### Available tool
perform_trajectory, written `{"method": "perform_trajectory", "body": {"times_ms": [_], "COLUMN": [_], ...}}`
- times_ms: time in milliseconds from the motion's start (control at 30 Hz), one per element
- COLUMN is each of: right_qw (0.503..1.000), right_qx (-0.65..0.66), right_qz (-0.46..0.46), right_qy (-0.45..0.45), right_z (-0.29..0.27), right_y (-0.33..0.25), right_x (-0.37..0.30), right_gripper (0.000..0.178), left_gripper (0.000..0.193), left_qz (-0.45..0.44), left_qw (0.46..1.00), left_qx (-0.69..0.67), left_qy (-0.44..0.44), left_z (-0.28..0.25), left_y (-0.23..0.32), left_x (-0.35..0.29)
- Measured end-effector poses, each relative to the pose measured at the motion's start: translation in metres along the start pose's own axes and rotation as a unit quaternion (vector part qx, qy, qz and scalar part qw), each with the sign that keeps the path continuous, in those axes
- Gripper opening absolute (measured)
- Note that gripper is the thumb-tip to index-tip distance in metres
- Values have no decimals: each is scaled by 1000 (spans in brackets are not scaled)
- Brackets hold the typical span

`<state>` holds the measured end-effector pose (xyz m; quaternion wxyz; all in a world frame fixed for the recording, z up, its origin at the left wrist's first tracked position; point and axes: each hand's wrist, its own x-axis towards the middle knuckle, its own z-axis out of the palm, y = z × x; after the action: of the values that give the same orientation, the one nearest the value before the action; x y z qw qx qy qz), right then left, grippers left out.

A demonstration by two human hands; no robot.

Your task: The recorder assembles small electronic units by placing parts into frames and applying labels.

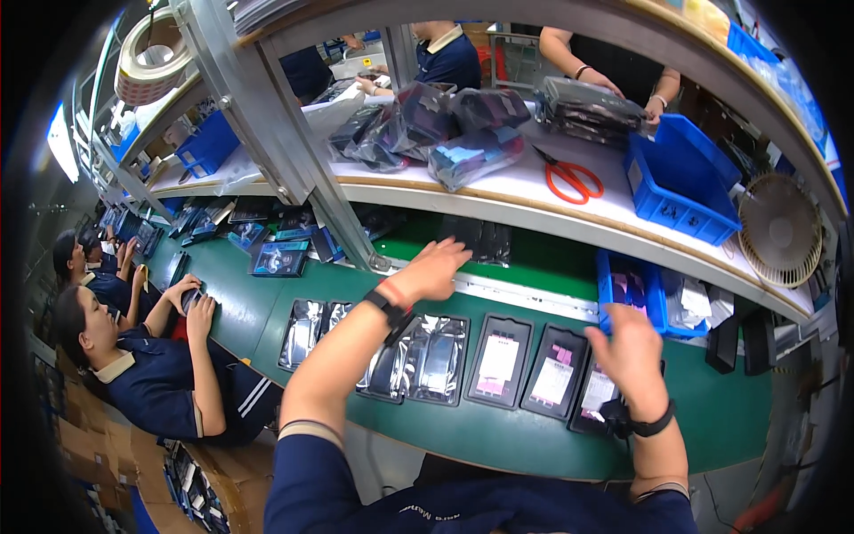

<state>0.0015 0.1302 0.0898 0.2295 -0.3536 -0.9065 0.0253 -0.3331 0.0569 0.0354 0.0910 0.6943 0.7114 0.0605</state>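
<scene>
My left hand (434, 270) reaches over the bench's far rail, fingers stretched out, close to dark flat packets (480, 240) on the green strip under the shelf. Nothing shows in its grasp. At the front of a blue bin (656, 298) holding pink pieces is my right hand (630, 351), slightly blurred, thumb apart from the fingers and nothing visible in it. Below my hands stands a row of black trays. Those on the left hold shiny dark packets (436, 358); three on the right hold white cards (500, 363) with pink pieces. My right wrist partly covers the rightmost tray (594, 400).
On the shelf above lie bagged items (418, 120), red-handled scissors (574, 178) and a blue bin (680, 191). A metal post (285, 151) rises left of my left hand. A fan (781, 230) stands far right. Co-workers (169, 374) sit at left; boxed goods (278, 258) lie near them.
</scene>
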Motion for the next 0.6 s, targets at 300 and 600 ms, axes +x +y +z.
{"method": "perform_trajectory", "body": {"times_ms": [300, 600], "right_qw": [971, 960], "right_qx": [-5, 18], "right_qz": [-66, -138], "right_qy": [-231, -244], "right_z": [66, 167], "right_y": [-34, -48], "right_x": [87, 181], "right_gripper": [31, 38], "left_gripper": [75, 33], "left_qz": [-46, -91], "left_qw": [997, 922], "left_qx": [-58, -133], "left_qy": [0, 351], "left_z": [25, 5], "left_y": [-50, 1], "left_x": [83, -8]}}
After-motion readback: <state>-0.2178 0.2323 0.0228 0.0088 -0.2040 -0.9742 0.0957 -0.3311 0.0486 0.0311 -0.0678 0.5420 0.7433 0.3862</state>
